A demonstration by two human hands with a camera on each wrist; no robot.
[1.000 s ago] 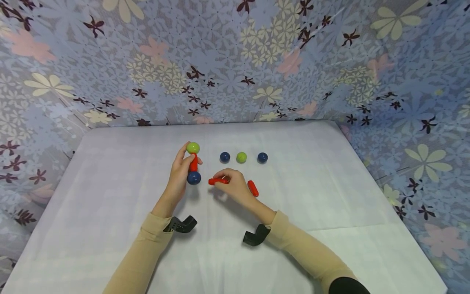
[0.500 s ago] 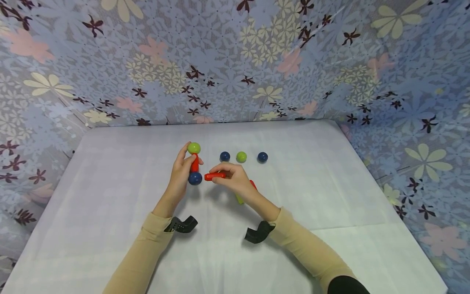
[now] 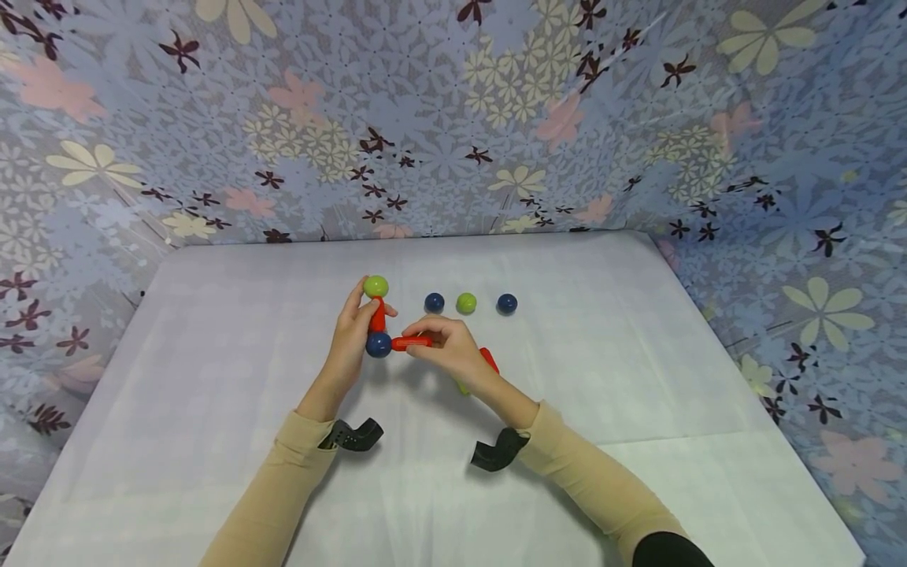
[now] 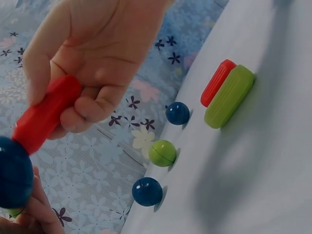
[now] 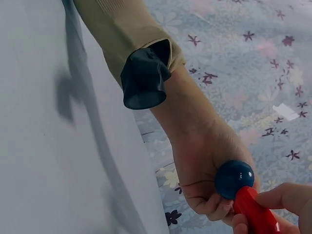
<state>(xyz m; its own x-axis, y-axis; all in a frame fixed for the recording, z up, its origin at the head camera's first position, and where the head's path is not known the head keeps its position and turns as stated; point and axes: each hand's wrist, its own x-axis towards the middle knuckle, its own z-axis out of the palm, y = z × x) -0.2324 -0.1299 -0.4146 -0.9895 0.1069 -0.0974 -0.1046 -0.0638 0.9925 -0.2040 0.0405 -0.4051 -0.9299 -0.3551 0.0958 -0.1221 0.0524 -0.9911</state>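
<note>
No writing I can read anywhere, no labels or numbers on the balls and rods I'm holding, none on the white surface, only a flower pattern on the backdrop.

**Table and what lies on it**

Table: flat top under a white cloth, floral fabric rising behind it and at both sides. Far half, one row, each apart from the next: blue ball, green ball, blue ball. Nearer than the row: red rod and green rod, lying side by side and touching; from the head view both are mostly hidden.
</note>
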